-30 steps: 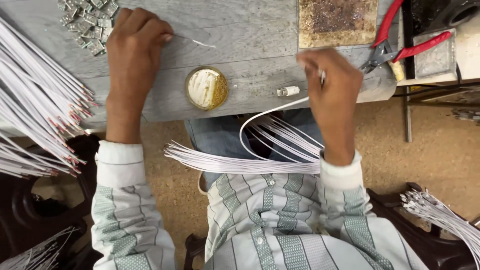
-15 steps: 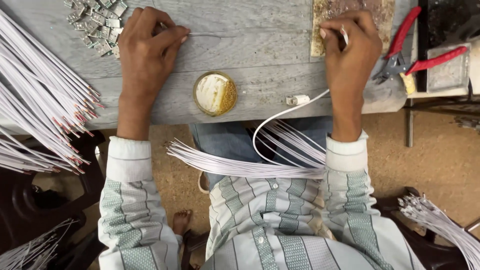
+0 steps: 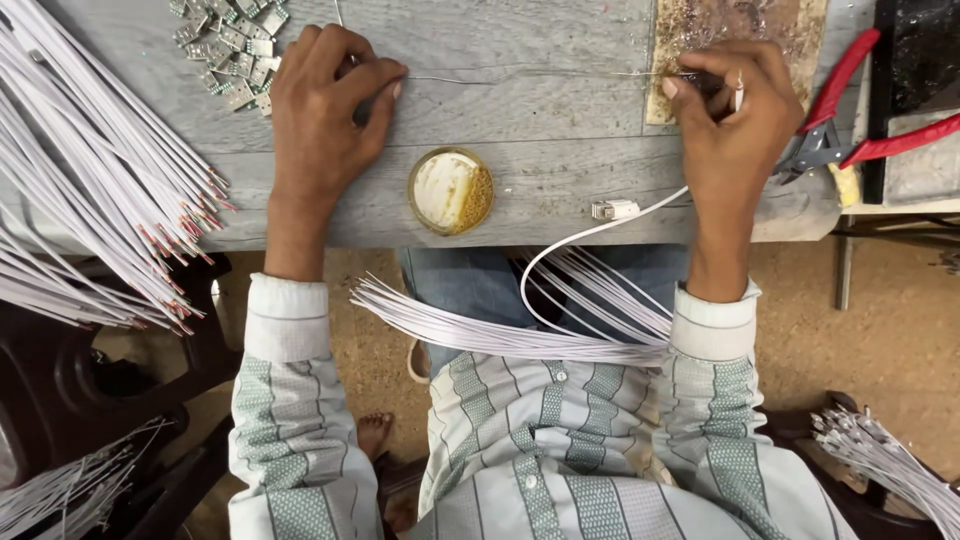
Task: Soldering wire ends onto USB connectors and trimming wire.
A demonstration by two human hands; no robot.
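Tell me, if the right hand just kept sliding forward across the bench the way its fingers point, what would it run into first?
Probably the brown pad: the right hand already has its fingertips at the pad's near edge. Height above it is hard to judge.

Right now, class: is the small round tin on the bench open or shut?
Open: the round tin has no lid on, showing its pale and amber contents.

A single head-worn camera looks almost straight down from above the person's chest, close over the bench. The bench's near edge fills the upper half of the view, while lap, sleeves and floor fill the lower half.
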